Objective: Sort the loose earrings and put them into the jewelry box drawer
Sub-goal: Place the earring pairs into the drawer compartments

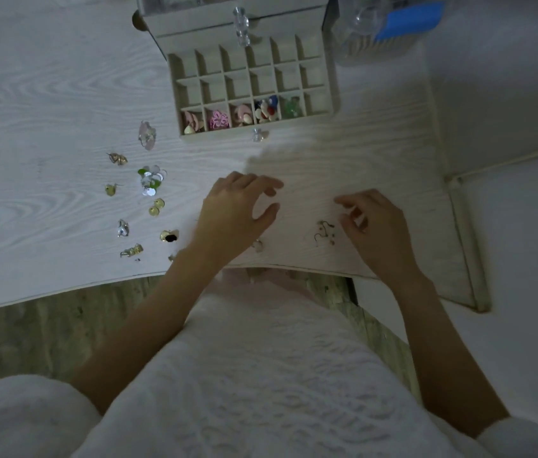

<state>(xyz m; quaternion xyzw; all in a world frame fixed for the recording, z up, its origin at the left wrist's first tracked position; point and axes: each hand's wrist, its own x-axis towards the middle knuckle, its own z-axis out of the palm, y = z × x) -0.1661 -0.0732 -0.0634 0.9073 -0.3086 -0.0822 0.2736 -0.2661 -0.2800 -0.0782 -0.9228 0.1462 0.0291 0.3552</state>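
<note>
Both hands hold nothing: I read the left hand (pixel 238 209) spread, fingers apart, above the white table (pixel 46 94), and the right hand (pixel 373 223) loosely curled just beside a small wire earring (pixel 325 231). Loose earrings (pixel 148 180) lie scattered left of the left hand. I see the jewelry box drawer (pixel 254 90) pulled open, five front-row compartments filled.

White textured garment (pixel 261 375) — short sleeves (pixel 13 411)
</note>
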